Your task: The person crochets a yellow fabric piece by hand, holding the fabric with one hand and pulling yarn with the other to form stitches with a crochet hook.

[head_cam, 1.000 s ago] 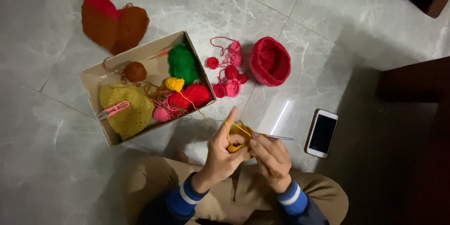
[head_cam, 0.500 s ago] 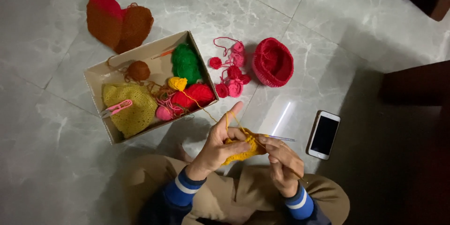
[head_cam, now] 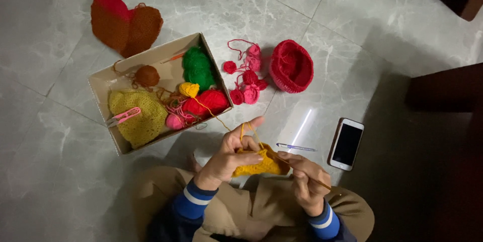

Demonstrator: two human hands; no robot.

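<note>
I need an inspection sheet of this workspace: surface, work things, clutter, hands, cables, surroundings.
Surface: grey marble floor tiles.
Job's things: yellow crochet piece held by both hands; yellow strand runs up toward the cardboard box of yarn balls.
Clutter: red crocheted bowl, small pink and red crocheted pieces, brown-and-red knitted piece, pen, phone, pink clip in the box.
Hands: left hand grips the piece; right hand holds a thin hook.
Cables: nothing seen.
Surroundings: dark furniture at right.
</note>
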